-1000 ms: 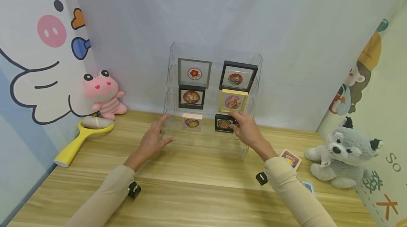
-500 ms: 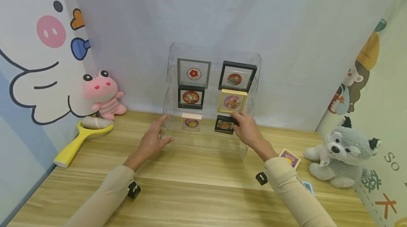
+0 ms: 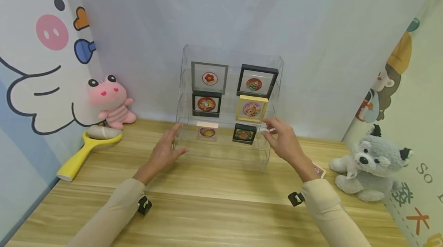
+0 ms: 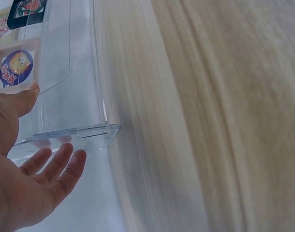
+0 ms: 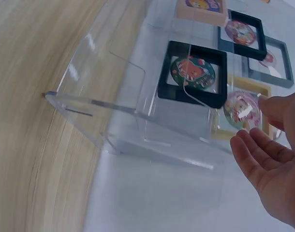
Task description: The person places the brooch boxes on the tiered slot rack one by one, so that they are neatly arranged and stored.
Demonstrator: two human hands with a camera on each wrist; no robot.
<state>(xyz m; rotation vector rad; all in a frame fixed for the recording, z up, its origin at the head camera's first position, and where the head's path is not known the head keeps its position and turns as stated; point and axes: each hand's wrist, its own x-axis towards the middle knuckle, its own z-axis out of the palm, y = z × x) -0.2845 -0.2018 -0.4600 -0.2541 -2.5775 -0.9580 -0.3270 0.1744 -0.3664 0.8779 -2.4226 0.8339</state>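
A clear acrylic tiered stand (image 3: 225,154) holds small square frames with round badges in two columns. On its lowest tier are a pale pink frame (image 3: 207,132) at left and a small black frame (image 3: 244,134) at right. Above the black one sits a yellow frame (image 3: 252,109). My left hand (image 3: 162,154) is at the stand's left side, its thumb at the front and fingers extended along the side panel (image 4: 94,137). My right hand (image 3: 285,141) hovers by the right side, fingers loosely bent, thumb apart, holding nothing. The right wrist view shows the black frame clear of the fingers.
A pink plush frog (image 3: 110,100) and a yellow-handled lint roller (image 3: 83,154) are at left. At right sits a grey plush dog (image 3: 372,164). Another framed badge (image 3: 319,170) lies on the wooden table (image 3: 214,216), partly behind the right wrist.
My right hand has let go of the small black frame and moved right, away from it. The black frame stays on the lowest tier. My left hand keeps its place.
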